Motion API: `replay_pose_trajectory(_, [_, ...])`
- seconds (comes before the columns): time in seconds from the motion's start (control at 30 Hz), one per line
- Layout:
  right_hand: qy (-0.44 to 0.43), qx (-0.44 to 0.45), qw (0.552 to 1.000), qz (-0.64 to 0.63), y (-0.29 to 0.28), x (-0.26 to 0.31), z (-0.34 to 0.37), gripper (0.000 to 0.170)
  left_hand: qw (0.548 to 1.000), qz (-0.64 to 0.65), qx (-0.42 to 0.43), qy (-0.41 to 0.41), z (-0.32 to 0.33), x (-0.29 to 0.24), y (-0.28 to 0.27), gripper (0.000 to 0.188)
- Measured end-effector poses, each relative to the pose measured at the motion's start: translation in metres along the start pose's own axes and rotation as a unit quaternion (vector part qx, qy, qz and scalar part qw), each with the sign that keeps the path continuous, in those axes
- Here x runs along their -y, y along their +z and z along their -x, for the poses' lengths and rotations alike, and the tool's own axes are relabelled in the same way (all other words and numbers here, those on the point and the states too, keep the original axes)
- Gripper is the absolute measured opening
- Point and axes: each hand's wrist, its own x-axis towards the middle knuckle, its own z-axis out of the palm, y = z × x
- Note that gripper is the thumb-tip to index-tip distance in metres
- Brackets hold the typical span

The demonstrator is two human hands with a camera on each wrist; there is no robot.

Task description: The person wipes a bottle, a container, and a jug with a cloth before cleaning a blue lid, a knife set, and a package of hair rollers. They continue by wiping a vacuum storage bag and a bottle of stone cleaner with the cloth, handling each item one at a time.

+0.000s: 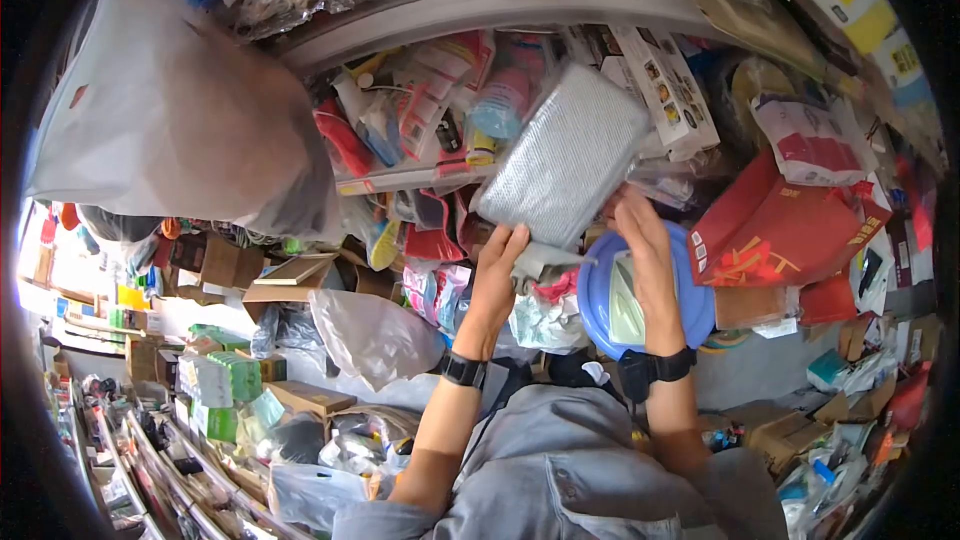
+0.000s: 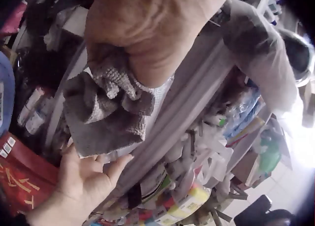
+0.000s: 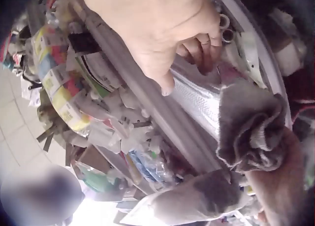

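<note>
My left hand grips a bunched grey knit cloth together with the near edge of a flat silver rectangle with a woven texture. The silver piece tilts up in front of the shelf. Below the left fingers, a fold of the grey cloth hangs down in the head view. At the right edge of the silver piece is my right hand, its fingers fairly straight there. In the right wrist view its thumb stands apart from the bent fingers, close to the silver surface.
Beneath the right hand lies a blue round lid or basin. A red box stands at the right, a big white plastic bag hangs at the left. The shelf edge runs above packed goods. Cartons and bags crowd the floor.
</note>
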Motion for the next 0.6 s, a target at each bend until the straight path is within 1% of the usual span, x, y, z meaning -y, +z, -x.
replay_pose_trajectory(0.03, [0.0,-0.002,1.0,0.001,0.004,0.0,0.001,0.042,1.0,-0.02,0.004,-0.005,0.009,-0.005,0.001,0.016])
replay_pose_trajectory(0.1, [0.024,0.037,0.995,-0.09,0.01,-0.001,0.005,0.034,0.999,-0.034,0.015,-0.02,0.016,-0.004,-0.006,0.016])
replay_pose_trajectory(0.13, [0.031,0.029,0.994,-0.104,0.01,-0.007,0.006,0.029,0.998,-0.048,0.025,-0.033,0.02,-0.003,-0.011,0.017])
replay_pose_trajectory(0.17, [0.03,0.028,0.994,-0.103,0.011,-0.01,0.008,0.029,0.996,-0.067,0.036,-0.037,0.019,0.005,-0.022,0.019])
replay_pose_trajectory(0.27, [0.027,0.003,0.994,-0.106,0.016,-0.017,0.015,0.03,0.997,-0.07,0.027,-0.031,0.028,-0.001,-0.018,0.02])
replay_pose_trajectory(0.6, [-0.001,-0.047,0.994,-0.096,0.025,-0.023,0.035,0.025,0.997,-0.042,0.04,-0.053,0.035,0.002,-0.029,0.025])
